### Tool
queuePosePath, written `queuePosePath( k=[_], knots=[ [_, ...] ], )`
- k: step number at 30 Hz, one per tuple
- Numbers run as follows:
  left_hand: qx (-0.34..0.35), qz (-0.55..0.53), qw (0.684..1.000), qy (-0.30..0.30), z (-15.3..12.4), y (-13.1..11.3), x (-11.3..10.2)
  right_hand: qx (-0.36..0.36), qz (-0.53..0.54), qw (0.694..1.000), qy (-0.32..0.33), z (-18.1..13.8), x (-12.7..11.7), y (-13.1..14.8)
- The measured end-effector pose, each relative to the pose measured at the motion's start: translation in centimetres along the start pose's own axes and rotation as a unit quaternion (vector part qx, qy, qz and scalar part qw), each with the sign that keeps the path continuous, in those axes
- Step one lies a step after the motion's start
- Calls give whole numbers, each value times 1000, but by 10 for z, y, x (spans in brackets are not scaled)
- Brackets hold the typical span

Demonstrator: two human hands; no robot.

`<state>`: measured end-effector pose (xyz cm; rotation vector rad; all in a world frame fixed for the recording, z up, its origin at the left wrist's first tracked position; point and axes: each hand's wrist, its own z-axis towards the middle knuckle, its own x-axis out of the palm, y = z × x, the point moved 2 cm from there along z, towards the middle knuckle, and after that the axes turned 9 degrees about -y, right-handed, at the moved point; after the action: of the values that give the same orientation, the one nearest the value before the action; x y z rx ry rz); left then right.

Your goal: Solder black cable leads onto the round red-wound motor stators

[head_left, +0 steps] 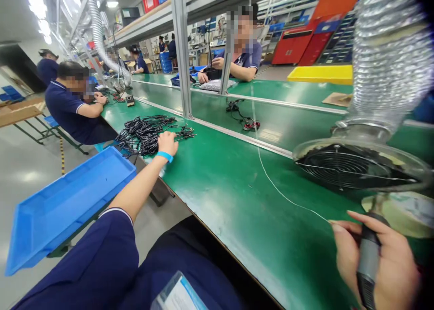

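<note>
A pile of black cables lies at the far left end of the green workbench. My left hand, with a blue band at the wrist, reaches onto the right side of this pile. Its fingers curl down at the cables; their tips are hidden, so what they grip does not show. At the lower right, my right hand is closed around a grey and black soldering iron, tip pointing away. Thumb and index finger also pinch the end of a thin solder wire, which hangs from above.
A fume-extraction hood with a fan grille and foil duct overhangs the right side, beside a tape roll. A blue tray stands left. Metal posts divide the bench. Co-workers sit opposite and left.
</note>
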<state>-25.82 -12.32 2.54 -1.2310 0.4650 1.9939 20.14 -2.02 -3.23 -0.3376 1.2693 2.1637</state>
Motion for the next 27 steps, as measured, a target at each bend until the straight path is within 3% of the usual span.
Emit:
queuePosePath(
  k=[4, 10, 17, 27],
  knots=[
    [3, 54, 997, 54, 25, 20, 17, 37, 23, 999, 28, 2, -4, 15],
    [48, 107, 990, 83, 53, 3, 36, 45, 32, 998, 19, 3, -2, 14],
    [-5, 145, 981, 132, 74, 10, 56, 57, 29, 998, 9, 4, -10, 22],
    [-5, 112, 981, 161, 87, 10, 55, 59, 48, 996, 39, -1, -10, 14]
  ],
)
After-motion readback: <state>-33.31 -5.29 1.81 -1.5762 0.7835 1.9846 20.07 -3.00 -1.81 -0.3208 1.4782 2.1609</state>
